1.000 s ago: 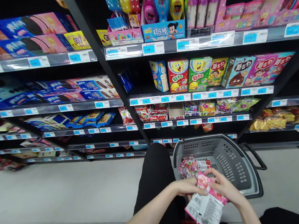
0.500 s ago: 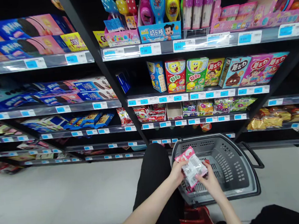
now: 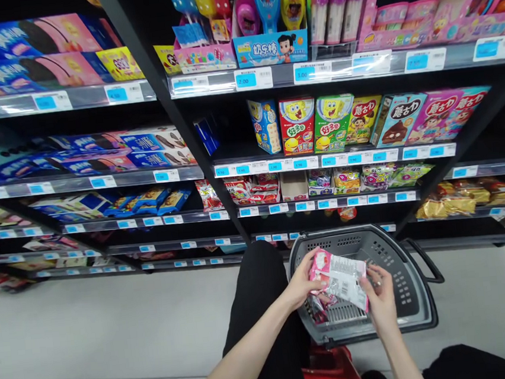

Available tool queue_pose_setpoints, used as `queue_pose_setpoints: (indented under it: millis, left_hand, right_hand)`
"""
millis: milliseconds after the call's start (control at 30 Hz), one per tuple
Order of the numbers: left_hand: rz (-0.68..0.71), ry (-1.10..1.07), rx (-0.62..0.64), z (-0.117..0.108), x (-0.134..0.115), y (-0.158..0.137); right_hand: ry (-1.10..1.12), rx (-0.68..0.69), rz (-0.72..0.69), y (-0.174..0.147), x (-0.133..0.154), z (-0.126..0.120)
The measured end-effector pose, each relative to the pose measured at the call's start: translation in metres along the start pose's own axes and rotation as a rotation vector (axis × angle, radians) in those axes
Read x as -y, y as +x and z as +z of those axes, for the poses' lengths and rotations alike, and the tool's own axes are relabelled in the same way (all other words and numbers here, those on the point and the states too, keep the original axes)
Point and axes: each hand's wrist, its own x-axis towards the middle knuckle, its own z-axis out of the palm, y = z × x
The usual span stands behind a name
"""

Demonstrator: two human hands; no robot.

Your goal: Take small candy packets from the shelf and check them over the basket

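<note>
Over a grey plastic shopping basket (image 3: 401,252), my two hands hold a pink and white candy bag (image 3: 339,276) with its printed back turned up. My left hand (image 3: 305,281) pinches the bag's pink left end. At its right end, the fingers of my right hand (image 3: 379,293) are closed on the edge. More pink packets (image 3: 318,309) lie in the left part of the basket, partly hidden under the bag and my left hand.
Store shelves (image 3: 339,69) with boxed snacks and toy candies stand ahead. Several small candy bags (image 3: 374,178) fill a low shelf behind the basket. My bent knee (image 3: 262,266) is left of the basket; a red object (image 3: 330,372) sits below it. Pale floor tiles (image 3: 114,328) stretch to the left.
The candy bag has turned from a slanted, bunched position to a flatter, more sideways one. My right hand has moved right, to the bag's far end.
</note>
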Motion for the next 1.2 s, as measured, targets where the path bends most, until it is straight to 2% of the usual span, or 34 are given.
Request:
queue_pose_setpoints:
  millis: [67,233,333,467,633,767,933,1067,1200]
  left_hand:
    - [0.029,0.123,-0.037,0.000,0.003,0.000]
    - [0.105,0.435,-0.205,-0.005,0.008,0.002]
    - [0.140,0.489,-0.270,-0.007,0.009,0.003]
    - [0.144,0.504,-0.299,-0.008,0.011,0.003]
    - [0.146,0.544,-0.294,-0.005,0.013,0.004]
    - [0.157,0.520,-0.261,-0.004,0.013,0.006]
    - [0.118,0.445,-0.235,-0.002,0.012,0.006]
    - [0.068,0.378,-0.268,0.003,0.014,0.006]
    - [0.001,0.307,-0.306,0.006,0.016,0.009]
  right_hand:
    - [-0.017,0.029,-0.014,-0.001,0.004,-0.003]
    - [0.064,0.268,0.084,-0.001,0.017,-0.008]
    - [0.040,0.244,0.071,-0.001,0.017,-0.007]
    - [-0.070,0.080,-0.026,-0.002,0.010,-0.004]
    - [-0.260,0.035,-0.191,-0.003,0.008,0.002]
    - [-0.493,0.137,-0.307,0.000,0.016,0.002]
    - [-0.716,0.310,-0.382,0.005,0.028,-0.005]
    - [-0.782,0.336,-0.393,0.008,0.027,-0.008]
    - [-0.788,0.310,-0.318,0.010,0.023,-0.010]
